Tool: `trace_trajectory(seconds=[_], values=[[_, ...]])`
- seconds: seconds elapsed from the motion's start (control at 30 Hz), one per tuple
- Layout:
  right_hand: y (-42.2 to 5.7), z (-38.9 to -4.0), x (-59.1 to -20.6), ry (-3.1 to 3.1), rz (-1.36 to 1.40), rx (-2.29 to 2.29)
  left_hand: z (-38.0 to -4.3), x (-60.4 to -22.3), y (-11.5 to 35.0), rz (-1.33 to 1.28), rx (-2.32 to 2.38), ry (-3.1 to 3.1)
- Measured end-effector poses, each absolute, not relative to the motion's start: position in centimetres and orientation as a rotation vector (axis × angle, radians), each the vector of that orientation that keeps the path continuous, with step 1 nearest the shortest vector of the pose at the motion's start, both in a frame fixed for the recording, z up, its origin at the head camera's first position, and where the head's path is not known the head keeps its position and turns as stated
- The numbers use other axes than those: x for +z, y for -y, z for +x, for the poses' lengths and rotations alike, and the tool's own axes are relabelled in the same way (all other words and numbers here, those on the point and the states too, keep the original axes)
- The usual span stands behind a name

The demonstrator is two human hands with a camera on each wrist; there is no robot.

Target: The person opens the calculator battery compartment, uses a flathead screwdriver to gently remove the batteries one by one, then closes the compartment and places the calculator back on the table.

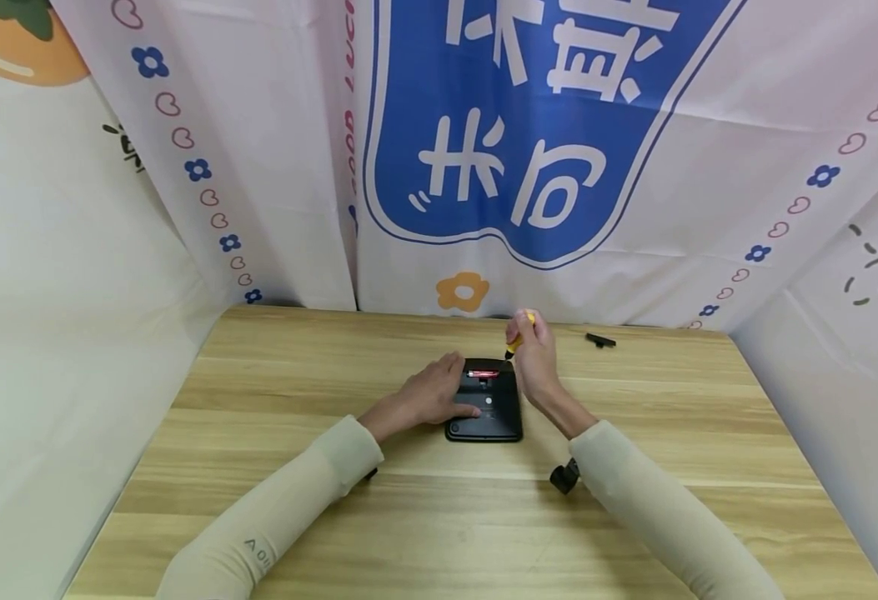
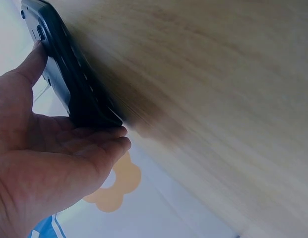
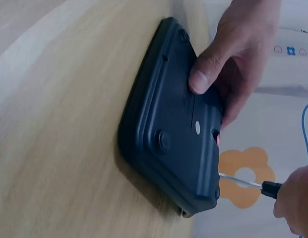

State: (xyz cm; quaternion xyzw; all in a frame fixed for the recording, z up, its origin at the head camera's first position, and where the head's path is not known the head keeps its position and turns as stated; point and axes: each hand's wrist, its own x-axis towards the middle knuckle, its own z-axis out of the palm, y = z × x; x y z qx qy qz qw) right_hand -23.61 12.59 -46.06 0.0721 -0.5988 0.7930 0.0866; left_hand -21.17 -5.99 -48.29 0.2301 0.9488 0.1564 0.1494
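A black calculator (image 1: 494,427) lies back side up on the table, a red battery (image 1: 483,374) showing in its open compartment. My left hand (image 1: 433,390) holds it from the left side. In the left wrist view the left thumb (image 2: 33,64) presses on its back, with the other fingers against its edge. My right hand (image 1: 539,357) grips a yellow and black screwdriver (image 1: 514,343). In the right wrist view the screwdriver's metal shaft (image 3: 240,180) reaches the calculator's back near a corner; the exact contact of the tip is hidden.
A small black piece, perhaps the battery cover (image 1: 600,341), lies at the back right of the wooden table (image 1: 439,533). A white printed cloth (image 1: 296,167) hangs directly behind the table's far edge, and pale walls stand at both sides.
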Motion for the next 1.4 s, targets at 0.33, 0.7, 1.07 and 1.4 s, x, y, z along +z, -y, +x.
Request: trace_trajectory(seconds=[0.33, 0.7, 1.07, 1.4], values=[[-13.0, -23.8, -45.9, 1.585, 0.164, 2.505, -21.3, -48.3, 5.8, 0.662, 0.439, -2.726], [-14.4, -24.5, -46.4, 1.305, -0.048, 2.660, -21.3, -48.3, 6.0, 0.648, 0.453, -2.714], [-13.2, -23.5, -45.6, 1.636, 0.092, 2.457, -21.2, -48.3, 6.1, 0.672, 0.459, -2.702], [-12.2, -23.3, -45.7, 2.049, 0.234, 2.050, -21.2, -48.1, 6.1, 0.675, 0.463, -2.708]])
